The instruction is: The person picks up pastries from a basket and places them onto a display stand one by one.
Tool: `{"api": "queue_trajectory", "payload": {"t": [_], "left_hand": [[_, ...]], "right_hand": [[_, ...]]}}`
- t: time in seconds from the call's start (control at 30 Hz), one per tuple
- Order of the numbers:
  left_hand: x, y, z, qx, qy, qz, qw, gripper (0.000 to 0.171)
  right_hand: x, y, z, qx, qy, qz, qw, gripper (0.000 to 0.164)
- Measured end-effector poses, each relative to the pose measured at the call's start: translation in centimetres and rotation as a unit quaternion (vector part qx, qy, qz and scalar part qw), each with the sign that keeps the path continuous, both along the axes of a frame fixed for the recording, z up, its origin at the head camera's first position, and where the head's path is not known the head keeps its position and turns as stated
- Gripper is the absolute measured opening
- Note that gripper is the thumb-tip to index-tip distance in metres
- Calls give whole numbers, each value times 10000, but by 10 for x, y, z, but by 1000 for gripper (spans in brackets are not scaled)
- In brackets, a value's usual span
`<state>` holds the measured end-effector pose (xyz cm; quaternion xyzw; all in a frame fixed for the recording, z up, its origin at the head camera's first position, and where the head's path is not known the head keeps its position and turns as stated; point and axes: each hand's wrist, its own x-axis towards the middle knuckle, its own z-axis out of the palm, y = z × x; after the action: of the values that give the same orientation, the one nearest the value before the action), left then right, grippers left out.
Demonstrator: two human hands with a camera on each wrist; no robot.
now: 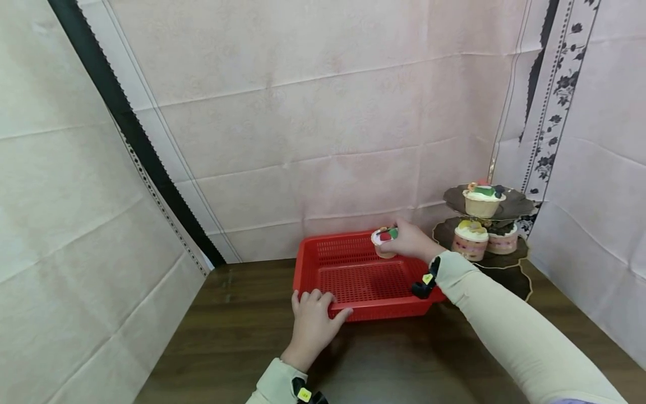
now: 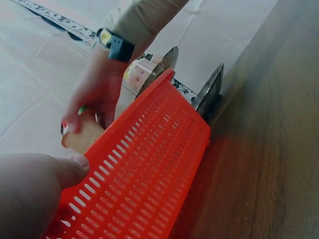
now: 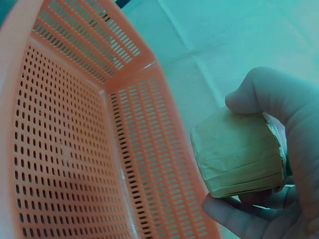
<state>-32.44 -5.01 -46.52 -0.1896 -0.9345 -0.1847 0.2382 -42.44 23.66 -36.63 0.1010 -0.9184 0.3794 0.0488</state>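
Observation:
A red plastic basket (image 1: pixel 363 310) with slotted walls stands on the table. My left hand (image 1: pixel 314 325) grips its near left rim; in the left wrist view the thumb (image 2: pixel 75 172) lies along that rim. Over the basket's far right part, my right hand (image 1: pixel 411 242) holds a cupcake (image 1: pixel 384 251) with white cream and red and green topping. In the right wrist view the cupcake's pale paper cup (image 3: pixel 239 154) sits between thumb and fingers, above the basket wall (image 3: pixel 149 149). No item shows on the visible basket floor.
A dark tiered stand (image 1: pixel 515 205) with gold edges is at the right, beside the basket. It bears a cupcake (image 1: pixel 481 206) on top and two layered cakes (image 1: pixel 470 240) below. Pale cloth (image 1: pixel 353 123) hangs behind and at both sides of the wooden table (image 1: pixel 242 320).

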Motion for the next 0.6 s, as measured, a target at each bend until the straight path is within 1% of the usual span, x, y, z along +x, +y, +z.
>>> {"api": "queue_trajectory", "payload": {"t": [0.07,0.2,0.47,0.6], "left_hand": [[0,0,0,-7,3,9,10000,42],[0,0,-1,3,-24,9,10000,42],[-1,-1,0,40,-35,-12,10000,42],[-2,-1,0,10,-31,0,10000,41]], "right_hand": [[6,5,4,57,67,-7,10000,64],[22,18,11,334,280,-68,9990,62],[55,47,24,856,295,-331,9953,64],[69,59,27,911,373,-331,9946,65]]}}
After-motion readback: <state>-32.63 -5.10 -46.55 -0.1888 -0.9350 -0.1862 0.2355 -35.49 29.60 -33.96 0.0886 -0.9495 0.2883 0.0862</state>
